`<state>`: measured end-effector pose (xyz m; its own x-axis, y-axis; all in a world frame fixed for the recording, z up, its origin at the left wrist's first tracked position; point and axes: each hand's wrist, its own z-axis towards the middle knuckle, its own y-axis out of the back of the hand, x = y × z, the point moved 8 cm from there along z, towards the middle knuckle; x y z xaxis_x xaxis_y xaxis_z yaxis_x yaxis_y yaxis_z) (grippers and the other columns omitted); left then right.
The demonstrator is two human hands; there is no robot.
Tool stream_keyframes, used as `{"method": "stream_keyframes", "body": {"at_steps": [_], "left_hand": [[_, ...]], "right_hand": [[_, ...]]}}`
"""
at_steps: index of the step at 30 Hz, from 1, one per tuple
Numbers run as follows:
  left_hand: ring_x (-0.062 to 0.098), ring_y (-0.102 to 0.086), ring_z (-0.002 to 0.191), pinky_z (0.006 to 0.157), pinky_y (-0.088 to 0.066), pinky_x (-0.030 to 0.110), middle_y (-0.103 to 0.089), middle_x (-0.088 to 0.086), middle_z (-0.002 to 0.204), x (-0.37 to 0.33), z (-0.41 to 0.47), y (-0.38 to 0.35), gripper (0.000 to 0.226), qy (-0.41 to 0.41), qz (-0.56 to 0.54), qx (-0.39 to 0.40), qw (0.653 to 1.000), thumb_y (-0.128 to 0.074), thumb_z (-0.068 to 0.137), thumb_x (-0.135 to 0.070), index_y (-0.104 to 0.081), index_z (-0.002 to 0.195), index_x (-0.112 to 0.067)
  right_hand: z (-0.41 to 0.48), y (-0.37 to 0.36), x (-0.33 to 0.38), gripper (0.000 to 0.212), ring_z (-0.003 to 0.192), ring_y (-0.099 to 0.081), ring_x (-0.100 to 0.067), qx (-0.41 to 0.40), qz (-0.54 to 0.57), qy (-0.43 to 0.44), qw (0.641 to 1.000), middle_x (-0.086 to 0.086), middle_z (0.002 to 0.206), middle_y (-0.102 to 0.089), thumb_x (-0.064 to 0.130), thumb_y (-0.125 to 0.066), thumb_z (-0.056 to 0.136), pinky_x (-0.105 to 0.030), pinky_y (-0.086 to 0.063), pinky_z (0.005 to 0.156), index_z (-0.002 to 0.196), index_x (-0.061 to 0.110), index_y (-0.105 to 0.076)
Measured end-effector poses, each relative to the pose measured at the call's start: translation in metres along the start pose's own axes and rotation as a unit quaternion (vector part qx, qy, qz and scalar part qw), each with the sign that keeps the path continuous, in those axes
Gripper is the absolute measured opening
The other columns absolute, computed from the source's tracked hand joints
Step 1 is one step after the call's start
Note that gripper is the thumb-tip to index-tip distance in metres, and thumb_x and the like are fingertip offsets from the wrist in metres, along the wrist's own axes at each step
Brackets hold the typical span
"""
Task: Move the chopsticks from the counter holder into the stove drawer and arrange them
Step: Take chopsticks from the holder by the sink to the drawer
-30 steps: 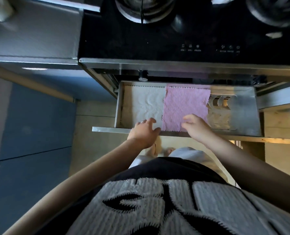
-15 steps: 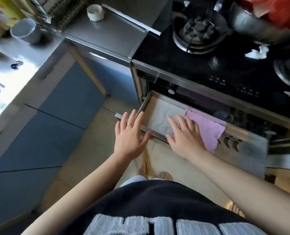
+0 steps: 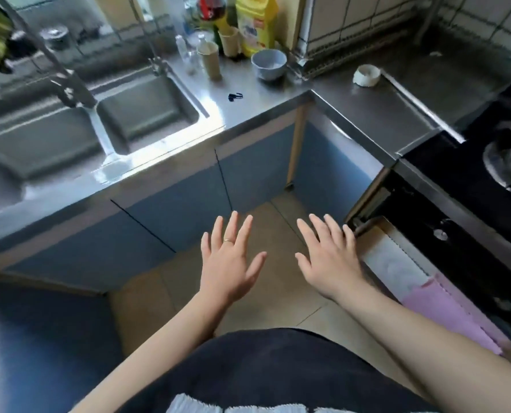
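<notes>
Between steps: drawer lined and ready, nothing carried over yet.

Far left, sunk into the table [image 3: 278, 95], a steel sink [image 3: 147, 114]. Right of it, toward the back edge of the table, a tan holder [image 3: 210, 59] with another tan cup [image 3: 229, 40] just behind, both among bottles. Likely home of the chopsticks, though too blurred to make out any sticks. Just right again, a pale bowl [image 3: 268, 64], then a small white dish [image 3: 366, 75] on the stretch of table running toward the stove [image 3: 472, 186].

Lower down, over the floor in front of the cupboard doors, left hand [image 3: 229, 260] and right hand [image 3: 330, 257], side by side and apart, palms down. Grip wide on both: fingers straight and spread, holding nothing. Right fingertips near the corner of the drawer [image 3: 366, 224], contact impossible to tell.

Under the stove, that drawer pulled out, floored with a white liner [image 3: 393, 263] and a pink cloth [image 3: 454, 314]; no chopsticks inside.

Judged as the fetch step, not yet begun. Next: reach up and left over the table corner, past the bowl. Close around the bundle near its middle. Lift straight up, so as not to tip the holder or knock the bottles. Then carry right and lay lengthwise on the liner.
</notes>
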<state>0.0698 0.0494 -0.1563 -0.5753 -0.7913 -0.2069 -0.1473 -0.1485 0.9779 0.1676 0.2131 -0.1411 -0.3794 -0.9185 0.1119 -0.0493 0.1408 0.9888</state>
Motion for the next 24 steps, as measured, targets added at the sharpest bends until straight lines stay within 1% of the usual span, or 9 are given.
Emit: {"method": "stream_keyframes", "body": {"at_steps": [5,8,10,12,15,19,24], "left_hand": [[0.027,0.003,0.149,0.116,0.003,0.051,-0.006,-0.002,0.164,0.139,-0.007,0.038,0.072,0.063,0.008,-0.013,0.998,-0.025,0.090,-0.068,-0.010,0.153,-0.037],[0.025,0.006,0.149,0.115,0.005,0.049,-0.004,-0.002,0.164,0.223,-0.017,0.064,0.073,0.113,0.009,-0.029,0.993,-0.022,0.089,-0.069,-0.005,0.153,-0.038],[0.024,0.010,0.148,0.115,0.008,0.049,-0.002,-0.003,0.164,0.276,-0.025,0.078,0.074,0.147,0.000,-0.036,0.988,-0.019,0.087,-0.069,-0.001,0.153,-0.039],[0.022,0.012,0.148,0.116,0.007,0.050,0.000,-0.004,0.164,0.326,-0.037,0.090,0.076,0.187,-0.014,-0.044,0.981,-0.018,0.086,-0.069,0.000,0.153,-0.038],[0.024,0.009,0.148,0.116,0.003,0.052,-0.001,-0.002,0.164,0.389,-0.057,0.106,0.078,0.251,-0.021,-0.063,0.966,-0.018,0.085,-0.070,-0.003,0.154,-0.036],[0.025,0.003,0.148,0.116,0.000,0.053,-0.009,0.000,0.163,0.454,-0.079,0.123,0.079,0.331,-0.028,-0.095,0.938,-0.021,0.085,-0.069,-0.010,0.154,-0.032],[0.025,0.000,0.148,0.116,-0.006,0.054,-0.012,0.000,0.163,0.523,-0.092,0.141,0.076,0.417,-0.046,-0.141,0.897,-0.025,0.087,-0.068,-0.013,0.153,-0.032]], "right_hand": [[0.054,0.001,0.135,0.067,0.143,-0.026,-0.032,-0.014,-0.005,0.064,0.998,-0.006,0.153,-0.034,0.044,-0.053,0.087,-0.057,-0.020,0.113,0.148,0.023,-0.032],[0.082,-0.001,0.223,0.066,0.143,-0.028,-0.032,-0.017,-0.015,0.126,0.992,-0.006,0.153,-0.036,0.046,-0.052,0.088,-0.056,-0.022,0.112,0.148,0.024,-0.033],[0.100,-0.003,0.277,0.066,0.144,-0.026,-0.030,-0.019,-0.023,0.165,0.986,-0.005,0.155,-0.033,0.047,-0.049,0.089,-0.055,-0.021,0.113,0.148,0.025,-0.030],[0.118,-0.006,0.327,0.067,0.145,-0.021,-0.029,-0.013,-0.023,0.200,0.979,-0.004,0.157,-0.028,0.048,-0.045,0.090,-0.054,-0.017,0.114,0.150,0.026,-0.025],[0.140,-0.007,0.399,0.068,0.146,-0.018,-0.029,-0.003,-0.027,0.260,0.965,-0.004,0.158,-0.026,0.049,-0.045,0.090,-0.053,-0.014,0.115,0.151,0.027,-0.023],[0.169,0.000,0.486,0.067,0.144,-0.025,-0.031,-0.007,-0.021,0.341,0.940,-0.005,0.154,-0.033,0.047,-0.051,0.087,-0.054,-0.020,0.114,0.147,0.026,-0.030],[0.205,0.007,0.580,0.063,0.142,-0.027,-0.031,-0.014,0.003,0.423,0.906,-0.004,0.152,-0.036,0.043,-0.049,0.086,-0.052,-0.022,0.114,0.144,0.028,-0.029]]}}
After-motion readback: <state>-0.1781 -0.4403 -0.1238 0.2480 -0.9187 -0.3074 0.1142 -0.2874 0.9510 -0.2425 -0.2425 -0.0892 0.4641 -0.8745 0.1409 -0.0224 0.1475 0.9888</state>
